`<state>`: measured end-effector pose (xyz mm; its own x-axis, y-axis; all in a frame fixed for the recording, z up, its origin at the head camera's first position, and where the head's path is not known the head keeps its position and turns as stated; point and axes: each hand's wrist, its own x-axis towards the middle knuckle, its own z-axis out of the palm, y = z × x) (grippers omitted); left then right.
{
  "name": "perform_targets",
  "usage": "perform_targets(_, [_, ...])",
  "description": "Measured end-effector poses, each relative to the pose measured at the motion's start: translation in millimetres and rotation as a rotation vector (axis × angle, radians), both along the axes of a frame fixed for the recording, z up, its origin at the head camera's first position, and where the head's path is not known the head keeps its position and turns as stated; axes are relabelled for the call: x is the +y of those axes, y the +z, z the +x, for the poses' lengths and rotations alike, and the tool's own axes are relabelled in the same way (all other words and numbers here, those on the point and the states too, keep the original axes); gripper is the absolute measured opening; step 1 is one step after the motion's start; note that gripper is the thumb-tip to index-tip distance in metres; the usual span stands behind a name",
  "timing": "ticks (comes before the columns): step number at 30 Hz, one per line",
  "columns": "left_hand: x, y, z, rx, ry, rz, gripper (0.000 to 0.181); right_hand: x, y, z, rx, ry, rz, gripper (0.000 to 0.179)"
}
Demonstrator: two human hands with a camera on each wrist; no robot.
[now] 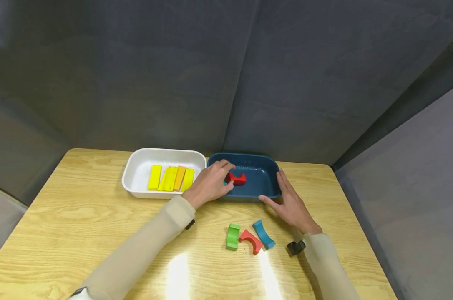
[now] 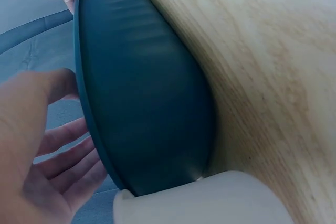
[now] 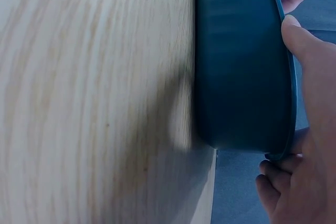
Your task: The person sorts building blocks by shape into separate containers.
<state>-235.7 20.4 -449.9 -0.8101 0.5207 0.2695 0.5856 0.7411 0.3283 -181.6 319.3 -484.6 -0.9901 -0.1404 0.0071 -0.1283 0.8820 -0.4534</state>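
Note:
My left hand (image 1: 211,181) reaches over the near left rim of a dark blue tray (image 1: 260,166). Its thumb and fingers hold the left end of a red arch block (image 1: 239,179) inside. A bit of teal shows by the thumb. The left wrist view has the fingers (image 2: 73,163) dipping behind the tray wall, which hides the block. At the tray's right end, my right hand (image 1: 292,204) grips the corner, thumb on the front rim and fingers along the side. In the right wrist view the thumb (image 3: 299,35) lies on the rim.
A white tray (image 1: 136,166) with several yellow blocks (image 1: 155,177) and an orange one (image 1: 179,178) stands left of the blue tray. On the table in front lie a green arch block (image 1: 232,237), another red arch block (image 1: 251,241) and a blue one (image 1: 263,234). Dark curtains stand behind.

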Motion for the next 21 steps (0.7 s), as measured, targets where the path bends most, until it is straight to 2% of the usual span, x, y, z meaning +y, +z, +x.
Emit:
perform_targets(9, [-2.2,4.3,7.2,0.013,-0.001,-0.019,0.049,0,0.9,1.0,-0.001,-0.005,0.002,0.115])
perform_targets(16, [-9.6,6.3,18.0,-0.003,-0.015,0.012,0.05,-1,2.1,1.6,0.001,0.0,0.002,0.115])
perform_targets(21, [-16.8,8.6,27.9,0.051,-0.051,0.066,0.047,-1,2.1,2.2,0.001,-0.002,0.001,0.115])
